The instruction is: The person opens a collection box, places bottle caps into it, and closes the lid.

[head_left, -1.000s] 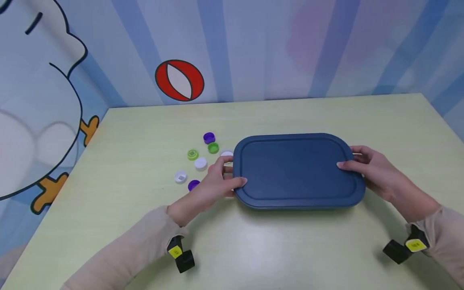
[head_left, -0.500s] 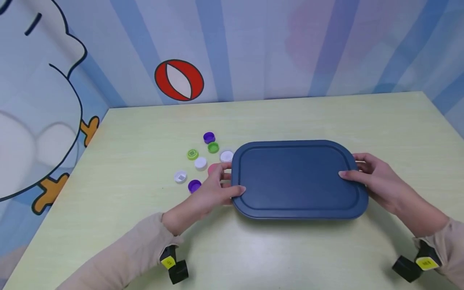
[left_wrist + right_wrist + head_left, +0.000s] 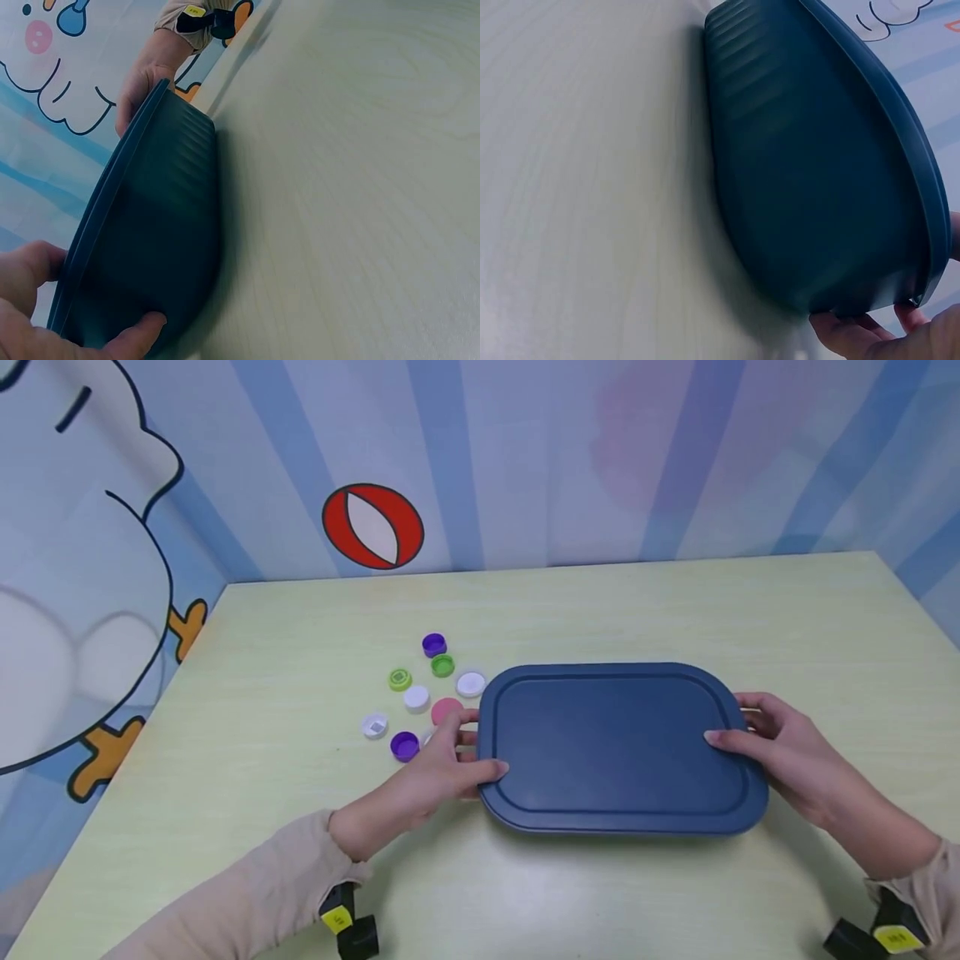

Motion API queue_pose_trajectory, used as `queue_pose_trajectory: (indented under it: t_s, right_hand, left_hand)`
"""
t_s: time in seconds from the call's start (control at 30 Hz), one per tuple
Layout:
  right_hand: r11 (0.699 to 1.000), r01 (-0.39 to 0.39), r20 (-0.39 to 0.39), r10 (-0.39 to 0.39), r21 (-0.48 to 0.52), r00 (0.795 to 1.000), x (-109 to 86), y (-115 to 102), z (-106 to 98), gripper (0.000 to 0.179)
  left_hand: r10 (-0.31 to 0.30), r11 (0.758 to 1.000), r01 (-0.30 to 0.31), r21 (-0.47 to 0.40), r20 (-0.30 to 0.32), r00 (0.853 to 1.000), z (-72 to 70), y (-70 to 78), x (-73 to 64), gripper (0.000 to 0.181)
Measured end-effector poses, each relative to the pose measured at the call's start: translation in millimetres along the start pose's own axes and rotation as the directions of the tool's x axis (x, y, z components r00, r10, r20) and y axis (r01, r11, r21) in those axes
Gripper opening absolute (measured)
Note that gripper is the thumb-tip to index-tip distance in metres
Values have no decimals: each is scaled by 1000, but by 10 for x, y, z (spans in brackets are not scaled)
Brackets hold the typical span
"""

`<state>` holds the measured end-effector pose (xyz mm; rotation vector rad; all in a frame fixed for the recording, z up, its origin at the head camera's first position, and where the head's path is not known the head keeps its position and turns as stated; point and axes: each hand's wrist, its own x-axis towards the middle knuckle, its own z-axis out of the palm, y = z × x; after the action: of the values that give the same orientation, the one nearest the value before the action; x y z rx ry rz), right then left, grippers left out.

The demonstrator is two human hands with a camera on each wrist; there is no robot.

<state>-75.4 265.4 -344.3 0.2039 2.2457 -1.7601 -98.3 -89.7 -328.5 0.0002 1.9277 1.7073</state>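
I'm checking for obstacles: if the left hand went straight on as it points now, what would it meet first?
The left end of the blue box, seemingly with no gap to cross: the left hand grips it, thumb on the lid. What lies beneath the box is hidden.

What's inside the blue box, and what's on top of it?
The inside can't be seen: a lid covers the box. On top, thumbs of the left hand and right hand touch the lid's two ends.

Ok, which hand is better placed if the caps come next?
Left, I'd say: the left hand grips the end of the box beside the caps. The right hand holds the opposite end, with the box between it and them.
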Motion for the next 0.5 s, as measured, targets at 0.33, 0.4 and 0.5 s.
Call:
queue_pose_trajectory:
  t_s: [0.33, 0.4, 0.5]
  right_hand:
    - [1000, -10, 6, 10, -3, 1000, -9, 4, -3, 47]
    - [1000, -15, 8, 15, -21, 1000, -5, 3, -7, 50]
    - [998, -26, 9, 27, -60, 1000, -1, -2, -31, 56]
  left_hand:
    - [-15, 999, 15, 39, -4, 1000, 8, 5, -41, 65]
    - [-22, 999, 22, 44, -6, 1000, 7, 17, -43, 66]
    - [-32, 998, 31, 63, 2, 1000, 1, 56, -48, 68]
